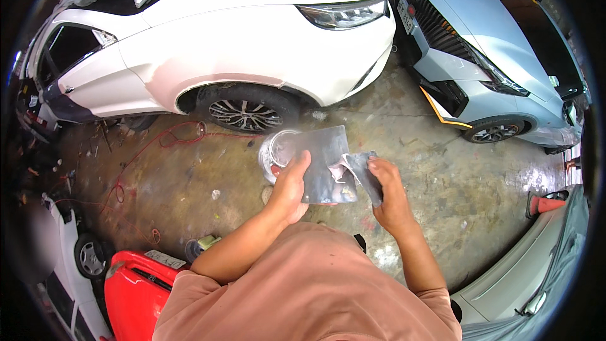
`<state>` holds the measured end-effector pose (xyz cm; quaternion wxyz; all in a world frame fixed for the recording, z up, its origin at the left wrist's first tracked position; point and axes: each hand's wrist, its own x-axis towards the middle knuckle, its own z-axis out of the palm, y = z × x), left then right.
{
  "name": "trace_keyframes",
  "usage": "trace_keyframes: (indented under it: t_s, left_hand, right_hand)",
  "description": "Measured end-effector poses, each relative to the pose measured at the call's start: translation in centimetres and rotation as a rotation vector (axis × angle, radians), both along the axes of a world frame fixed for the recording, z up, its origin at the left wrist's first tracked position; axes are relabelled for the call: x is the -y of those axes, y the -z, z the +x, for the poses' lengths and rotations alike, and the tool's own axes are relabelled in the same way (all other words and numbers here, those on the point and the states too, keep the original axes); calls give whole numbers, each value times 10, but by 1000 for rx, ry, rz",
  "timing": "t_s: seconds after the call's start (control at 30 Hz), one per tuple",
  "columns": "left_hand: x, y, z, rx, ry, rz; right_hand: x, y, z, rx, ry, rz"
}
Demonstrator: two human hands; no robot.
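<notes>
My left hand [291, 188] grips a flat grey rectangular plate [323, 146] by its left edge, thumb on top. In my right hand [392, 201] is a thin grey spreader [367, 178], its edge against the plate's right side. A pale pink lump of putty [339, 171] sits where the spreader and the plate meet, with smears below it. Beyond the plate, partly hidden by it and my left hand, a round tub [271, 144] with whitish residue stands lower down.
A white car [252, 38] with a pinkish patch [180, 79] around its wheel arch stands ahead. To the right is a blue-grey car [505, 31]. A red hose [126, 167] lies on the stained floor. An orange cone [544, 204] and a covered car [524, 265] stand right, a red car [129, 290] lower left.
</notes>
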<state>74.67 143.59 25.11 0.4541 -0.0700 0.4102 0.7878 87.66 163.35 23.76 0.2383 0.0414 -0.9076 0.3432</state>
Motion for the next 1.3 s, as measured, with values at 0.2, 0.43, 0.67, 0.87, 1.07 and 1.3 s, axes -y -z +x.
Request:
trace_keyframes:
  t_s: [0.2, 0.43, 0.67, 0.87, 1.07, 1.3]
  left_hand:
    - [-15, 17, 52, -85, -131, -21]
    - [-2, 22, 91, 64, -138, 56]
    - [22, 37, 103, 163, -100, 85]
    - [26, 19, 87, -126, -138, 41]
    - [8, -4, 94, -960, 2, -300]
    - [-2, -5, 97, -1109, -129, -376]
  right_hand:
    - [16, 31, 42, 25, -75, -136]
    - [26, 25, 79, 86, -76, -56]
    - [15, 31, 98, 153, -110, 66]
    - [-9, 10, 107, 231, 82, 226]
    - [1, -62, 74, 87, 130, 472]
    - [44, -38, 92, 59, -66, 300]
